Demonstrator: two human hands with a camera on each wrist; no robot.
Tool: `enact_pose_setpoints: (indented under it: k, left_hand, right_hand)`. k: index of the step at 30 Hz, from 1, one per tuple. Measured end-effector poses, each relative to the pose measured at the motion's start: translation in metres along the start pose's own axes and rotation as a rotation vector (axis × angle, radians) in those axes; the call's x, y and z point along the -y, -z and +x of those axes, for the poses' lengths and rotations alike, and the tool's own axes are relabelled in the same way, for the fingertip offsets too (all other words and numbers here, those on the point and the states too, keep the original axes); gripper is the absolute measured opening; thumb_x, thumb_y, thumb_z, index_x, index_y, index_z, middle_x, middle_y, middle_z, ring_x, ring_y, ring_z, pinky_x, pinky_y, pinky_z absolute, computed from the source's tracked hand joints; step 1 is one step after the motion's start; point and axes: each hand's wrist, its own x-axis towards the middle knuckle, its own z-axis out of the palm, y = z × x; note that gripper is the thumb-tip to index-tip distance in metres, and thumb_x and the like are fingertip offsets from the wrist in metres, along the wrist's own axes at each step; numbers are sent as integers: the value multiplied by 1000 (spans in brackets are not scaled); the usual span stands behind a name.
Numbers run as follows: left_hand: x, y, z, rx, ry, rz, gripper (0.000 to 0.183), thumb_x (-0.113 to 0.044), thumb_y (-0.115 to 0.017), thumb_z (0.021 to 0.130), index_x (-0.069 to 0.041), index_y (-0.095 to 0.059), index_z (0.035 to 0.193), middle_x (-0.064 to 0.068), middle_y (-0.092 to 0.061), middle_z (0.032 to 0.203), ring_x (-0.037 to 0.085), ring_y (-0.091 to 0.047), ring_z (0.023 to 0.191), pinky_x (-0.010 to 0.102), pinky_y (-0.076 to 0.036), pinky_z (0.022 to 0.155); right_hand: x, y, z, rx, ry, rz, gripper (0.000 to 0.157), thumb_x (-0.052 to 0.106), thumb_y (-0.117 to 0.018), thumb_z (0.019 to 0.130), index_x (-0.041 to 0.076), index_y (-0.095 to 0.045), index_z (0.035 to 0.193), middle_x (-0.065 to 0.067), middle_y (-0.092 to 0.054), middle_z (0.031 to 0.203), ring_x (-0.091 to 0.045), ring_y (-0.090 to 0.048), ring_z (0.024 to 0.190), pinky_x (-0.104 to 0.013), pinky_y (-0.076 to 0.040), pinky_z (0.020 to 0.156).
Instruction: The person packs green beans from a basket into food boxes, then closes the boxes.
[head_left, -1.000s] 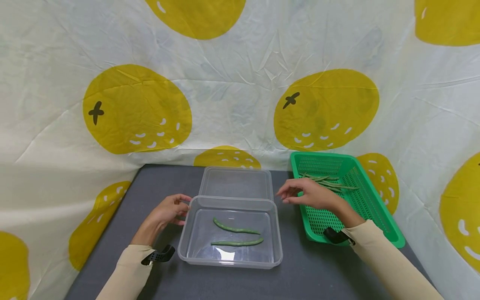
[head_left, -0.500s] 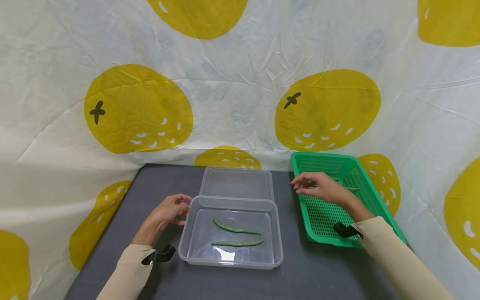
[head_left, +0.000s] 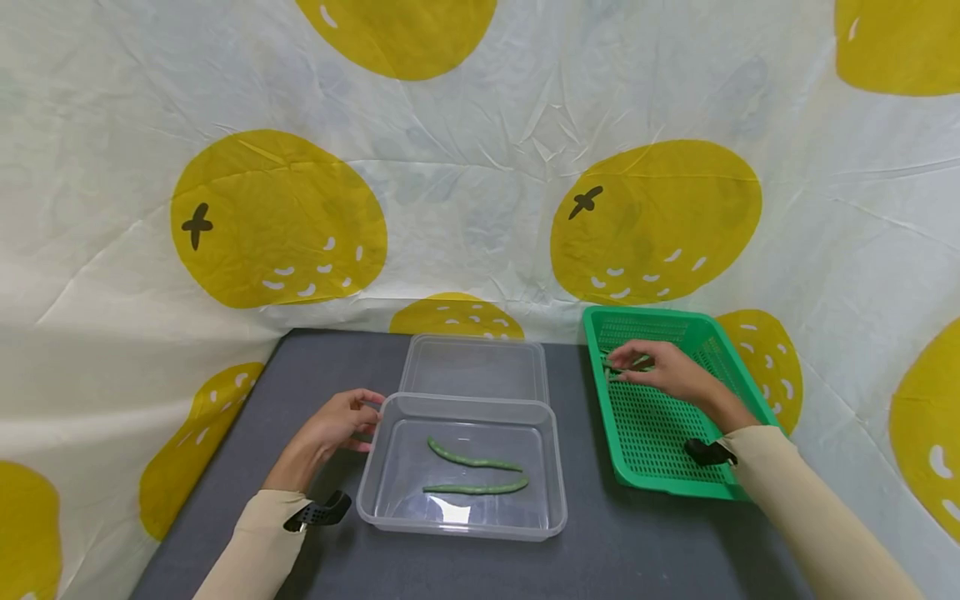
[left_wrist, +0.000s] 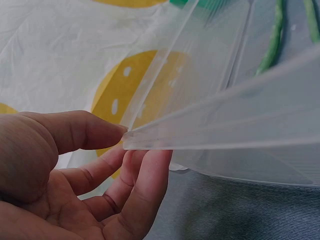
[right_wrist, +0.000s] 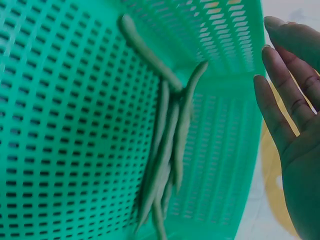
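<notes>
A clear plastic container (head_left: pixel 397 467) stands in front, holding two green beans, one curved (head_left: pixel 474 460) and one straighter (head_left: pixel 476 487). My left hand (head_left: pixel 337 425) pinches its back left rim corner; in the left wrist view the thumb (left_wrist: pixel 85 132) lies on top and the fingers (left_wrist: pixel 150 185) are below the lip. Over the green mesh basket (head_left: pixel 660 450) hovers my right hand (head_left: pixel 667 371), fingers loosely bent, nothing between them. Several more green beans (right_wrist: pixel 170 145) lie bunched along the basket's side in the right wrist view, largely covered by the hand from the head view.
A clear flat lid (head_left: pixel 476 367) lies behind the container on the dark table (head_left: pixel 330 367). A white cloth (head_left: pixel 465 225) printed with yellow fruit hangs along the back and sides. The basket's raised walls stand at the right.
My right hand has moved right, from beside the container to over the beans in the basket. The left hand stays at the container's corner, and the two beans inside lie as before.
</notes>
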Motion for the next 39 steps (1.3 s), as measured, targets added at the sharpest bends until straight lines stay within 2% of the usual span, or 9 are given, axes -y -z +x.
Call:
enact_pose_setpoints:
  k: [3, 6, 13, 18, 21, 28, 39]
  left_hand:
    - [0, 0, 0, 0, -1, -2, 44, -8, -59, 93, 3, -53, 135, 22, -65, 112, 28, -68, 88, 41, -60, 68]
    - [1, 0, -1, -1, -1, 0, 44, -8, -59, 92, 2, -53, 135, 22, -65, 112, 28, -68, 88, 41, -60, 68]
    - [1, 0, -1, -4, 2, 4, 44, -9, -60, 93, 1, -54, 135, 21, -66, 110, 25, -68, 86, 41, -60, 67]
    - [0, 0, 0, -5, 3, 8, 43, -10, -60, 93, 1, -54, 135, 21, -66, 111, 25, -67, 86, 41, -60, 67]
    - [0, 1, 0, -7, 6, 5, 43, -9, -60, 93, 1, -54, 135, 21, -66, 110, 25, -67, 86, 41, -60, 67]
    - [-1, 2, 0, -2, 11, -2, 43, -8, -60, 93, 2, -54, 134, 21, -66, 110, 25, -67, 85, 40, -60, 67]
    - [-4, 2, -1, 2, 10, 5, 42, -10, -60, 94, 1, -54, 134, 21, -66, 109, 29, -67, 89, 40, -60, 66]
  right_hand:
    - [-10, 1, -1, 8, -35, 7, 32, 13, -72, 95, 6, -68, 125, -8, -69, 116, -26, -65, 102, -44, -54, 92]
    - [-19, 1, -1, 21, -62, 11, 34, 14, -72, 95, 4, -66, 127, -15, -68, 120, -28, -64, 104, -45, -54, 92]
    - [-37, 3, -3, 39, -123, 41, 37, 15, -72, 95, 4, -65, 130, -19, -66, 121, -28, -63, 105, -33, -55, 85]
    - [-46, 5, -5, 46, -127, 49, 40, 12, -71, 95, -1, -61, 132, -23, -64, 124, -37, -61, 108, -28, -55, 83]
    - [-50, 7, -6, 52, -121, 31, 40, 10, -70, 96, -2, -60, 133, -24, -62, 127, -41, -59, 111, -33, -55, 86]
    - [-58, 8, -8, 59, -156, -17, 43, 8, -70, 95, -3, -58, 135, -25, -59, 134, -45, -57, 119, -56, -51, 94]
    - [-71, 6, -16, 99, -203, -33, 47, 10, -67, 97, -6, -54, 139, -30, -55, 138, -50, -50, 127, -64, -46, 98]
